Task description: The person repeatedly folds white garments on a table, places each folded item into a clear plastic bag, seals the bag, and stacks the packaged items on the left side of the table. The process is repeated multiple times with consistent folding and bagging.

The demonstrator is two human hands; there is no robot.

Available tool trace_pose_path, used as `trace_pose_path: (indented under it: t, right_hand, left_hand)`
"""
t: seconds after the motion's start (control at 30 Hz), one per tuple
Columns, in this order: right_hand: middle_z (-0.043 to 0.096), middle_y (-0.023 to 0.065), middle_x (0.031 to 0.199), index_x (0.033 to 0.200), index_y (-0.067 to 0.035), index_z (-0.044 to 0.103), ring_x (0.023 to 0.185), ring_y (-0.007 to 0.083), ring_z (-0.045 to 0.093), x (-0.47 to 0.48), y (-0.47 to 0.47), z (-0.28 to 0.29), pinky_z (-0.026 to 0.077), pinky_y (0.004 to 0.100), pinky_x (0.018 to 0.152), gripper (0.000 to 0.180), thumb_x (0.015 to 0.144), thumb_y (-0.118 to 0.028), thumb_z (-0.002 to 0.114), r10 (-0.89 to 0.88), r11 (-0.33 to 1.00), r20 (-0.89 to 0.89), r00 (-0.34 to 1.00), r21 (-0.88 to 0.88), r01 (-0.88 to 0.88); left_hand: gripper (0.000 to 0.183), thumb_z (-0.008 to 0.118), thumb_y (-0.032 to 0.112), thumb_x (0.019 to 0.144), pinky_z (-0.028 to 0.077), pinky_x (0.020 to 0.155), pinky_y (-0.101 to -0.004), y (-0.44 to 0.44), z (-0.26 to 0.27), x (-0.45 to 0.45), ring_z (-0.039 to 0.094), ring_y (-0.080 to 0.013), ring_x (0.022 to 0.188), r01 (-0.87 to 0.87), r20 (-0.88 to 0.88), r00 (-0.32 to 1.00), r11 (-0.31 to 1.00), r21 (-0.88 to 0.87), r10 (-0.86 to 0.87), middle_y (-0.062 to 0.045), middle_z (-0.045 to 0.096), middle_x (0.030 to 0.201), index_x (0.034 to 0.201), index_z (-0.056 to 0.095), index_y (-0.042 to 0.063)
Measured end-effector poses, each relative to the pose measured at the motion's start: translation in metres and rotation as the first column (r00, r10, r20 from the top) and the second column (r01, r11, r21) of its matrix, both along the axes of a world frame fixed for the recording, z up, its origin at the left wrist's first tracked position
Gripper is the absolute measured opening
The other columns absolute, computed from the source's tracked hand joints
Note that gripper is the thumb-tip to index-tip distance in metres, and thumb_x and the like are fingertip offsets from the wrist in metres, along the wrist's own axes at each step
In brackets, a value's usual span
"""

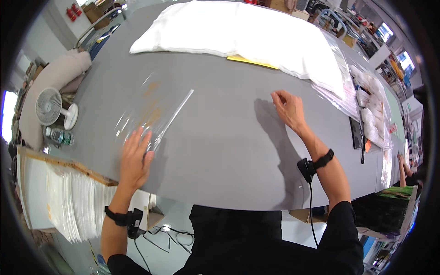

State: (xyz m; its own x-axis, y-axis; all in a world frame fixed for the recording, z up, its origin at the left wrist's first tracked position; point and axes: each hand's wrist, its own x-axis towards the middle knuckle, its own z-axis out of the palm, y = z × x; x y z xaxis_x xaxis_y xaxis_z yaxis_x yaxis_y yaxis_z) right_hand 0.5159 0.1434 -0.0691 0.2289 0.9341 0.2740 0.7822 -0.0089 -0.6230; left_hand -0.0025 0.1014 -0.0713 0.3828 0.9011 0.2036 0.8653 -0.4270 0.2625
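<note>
A clear plastic bag point(151, 106) with brownish printing lies flat on the left half of the grey table point(220, 144). My left hand point(135, 158) rests at its near end, fingers spread, gripping nothing. Over the right half of the table is my right hand point(289, 108), fingers curled; whether anything is between them cannot be told. Beyond both hands, white folded fabric point(233, 31) spreads across the far side, with a yellow strip point(252, 62) sticking out from under its near edge.
A white fan point(49, 106) and a plastic bottle point(60, 136) stand left. A box of white plastic sleeves point(82, 199) is at lower left. Bagged white items point(373, 113), a dark phone point(356, 133) and a black pen point(363, 150) lie right. Another person's hands point(403, 165) show far right.
</note>
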Motion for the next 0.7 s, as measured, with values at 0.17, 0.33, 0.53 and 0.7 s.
trace_pose_path:
  t: [0.17, 0.33, 0.53, 0.7]
  right_hand:
    - [0.075, 0.0131, 0.093, 0.102, -0.002, 0.077, 0.083, 0.03, 0.071, 0.064, 0.06, -0.007, 0.055, 0.0385, 0.079, 0.024, 0.099, -0.024, 0.067, -0.113, 0.985, 0.069, 0.991, 0.136, 0.103]
    - [0.073, 0.0122, 0.112, 0.106, -0.007, 0.08, 0.099, 0.0308, 0.069, 0.101, 0.114, -0.033, 0.055, 0.0434, 0.09, 0.022, 0.096, -0.023, 0.07, -0.259, 0.94, 0.258, 0.931, 0.289, 0.182]
    - [0.074, 0.0108, 0.105, 0.114, -0.006, 0.077, 0.094, 0.0273, 0.071, 0.12, 0.135, -0.025, 0.055, 0.0418, 0.087, 0.025, 0.098, -0.024, 0.071, -0.233, 0.972, 0.016, 0.972, 0.046, 0.232]
    - [0.072, 0.0087, 0.084, 0.109, -0.005, 0.068, 0.072, 0.0227, 0.07, 0.106, 0.139, 0.007, 0.056, 0.0354, 0.07, 0.013, 0.104, -0.017, 0.066, -0.168, 0.866, -0.2, 0.965, 0.437, 0.241]
  left_hand:
    - [0.049, 0.047, 0.027, 0.111, 0.022, 0.126, -0.059, 0.064, -0.045, -0.013, 0.034, -0.0426, 0.154, -0.164, -0.075, 0.984, 0.986, 0.001, 0.164, -0.02, 0.037, 0.167, 0.157, 0.05, 0.012]
    - [0.046, 0.055, 0.018, 0.106, 0.03, 0.124, -0.0502, 0.106, -0.034, -0.045, 0.037, -0.0386, 0.153, -0.315, 0.118, 0.943, 0.949, 0.03, 0.31, -0.019, 0.041, 0.165, 0.152, 0.055, 0.011]
    - [0.031, 0.061, 0.012, 0.102, 0.044, 0.113, -0.0423, 0.115, 0.008, 0.089, 0.058, -0.0328, 0.131, -0.127, 0.301, 0.95, 0.981, 0.146, 0.078, -0.016, 0.061, 0.142, 0.132, 0.07, 0.006]
    - [0.027, 0.065, 0.02, 0.104, 0.056, 0.094, -0.0376, 0.134, 0.023, 0.248, 0.068, -0.0278, 0.115, 0.293, 0.563, 0.795, 0.956, -0.029, -0.226, -0.015, 0.068, 0.13, 0.125, 0.073, 0.005]
